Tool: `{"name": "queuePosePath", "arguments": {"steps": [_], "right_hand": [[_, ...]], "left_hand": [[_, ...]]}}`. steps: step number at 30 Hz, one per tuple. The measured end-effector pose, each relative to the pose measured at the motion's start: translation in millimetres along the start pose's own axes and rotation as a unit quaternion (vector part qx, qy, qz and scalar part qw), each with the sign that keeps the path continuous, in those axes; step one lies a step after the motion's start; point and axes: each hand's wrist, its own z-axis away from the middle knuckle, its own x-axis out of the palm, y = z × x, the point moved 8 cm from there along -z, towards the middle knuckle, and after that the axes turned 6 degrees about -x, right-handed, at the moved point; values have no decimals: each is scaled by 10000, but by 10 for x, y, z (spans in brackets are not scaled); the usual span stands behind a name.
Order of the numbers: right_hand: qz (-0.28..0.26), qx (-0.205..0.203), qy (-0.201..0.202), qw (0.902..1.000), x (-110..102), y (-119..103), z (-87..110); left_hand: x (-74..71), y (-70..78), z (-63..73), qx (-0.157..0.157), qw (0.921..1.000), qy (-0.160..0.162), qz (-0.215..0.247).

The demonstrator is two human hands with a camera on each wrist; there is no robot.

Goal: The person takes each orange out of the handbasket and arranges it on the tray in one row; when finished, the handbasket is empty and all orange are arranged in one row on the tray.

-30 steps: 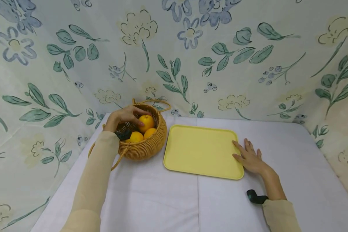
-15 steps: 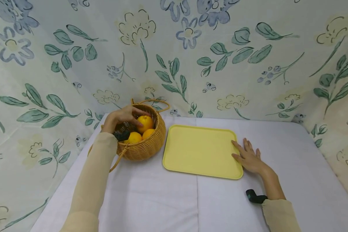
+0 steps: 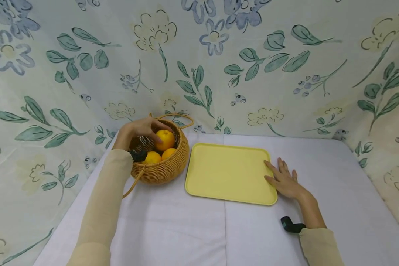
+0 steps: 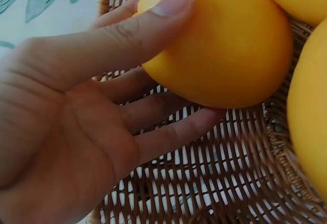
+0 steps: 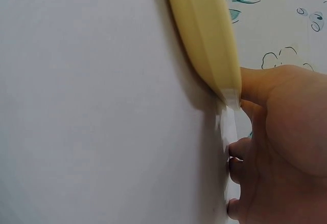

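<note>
**Status: Orange Gripped Inside Basket**

**Head view.** I read the left hand as gripping the orange, which sits above two other oranges within the wicker basket. The right hand lies spread at the right edge of the yellow tray, thumb and forefinger reaching over the rim. Basket and tray stand on the table, side by side. Progress, by my judgement: early. Done: a hold on one fruit. Left: the orange is not yet out of the basket, and the other two lie ungripped.

**Left wrist view.** I confirm the hold: the thumb lies over the orange, the other fingers behind and below. The orange is rounded, smooth and lightly glossy, deep yellow-orange, narrowing slightly toward the thumb.

**Right wrist view.** I see the tray's outer wall, with the thumb at its rim. The fingers are extended, gripping nothing; I cannot tell how firmly they press.
</note>
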Motion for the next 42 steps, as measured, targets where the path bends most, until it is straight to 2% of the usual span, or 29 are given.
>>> {"name": "queuePosePath", "arguments": {"steps": [7, 12, 17, 22, 26, 32, 37, 39, 42], "right_hand": [[31, 10, 21, 10000, -10, -10, 6], [-18, 45, -2, 10000, 14, -7, 5], [-18, 72, -13, 10000, 30, 6, 1], [-18, 60, 5, 10000, 25, 7, 4], [-12, 60, 6, 10000, 22, 4, 2], [-21, 41, -6, 10000, 13, 2, 0], [-19, -13, 6, 10000, 3, 2, 1], [-15, -26, 11, 10000, 2, 3, -1], [-8, -31, 9, 10000, 2, 6, -5]], "left_hand": [[-108, 38, 145, 116, 9996, 177, 212], [-165, 85, 286, 165, 9991, 150, 347], [-258, 180, 412, 280, 9984, 265, 423], [-351, 346, 505, 613, 9957, 427, 548], [-411, 525, 562, 992, 9912, 542, 694], [-401, 925, 621, 1611, 9821, 624, 745], [-264, 1309, 575, 1891, 9782, 554, 657], [-182, 1452, 516, 2009, 9760, 454, 712], [-54, 1616, 399, 2009, 9763, 385, 702]]}}
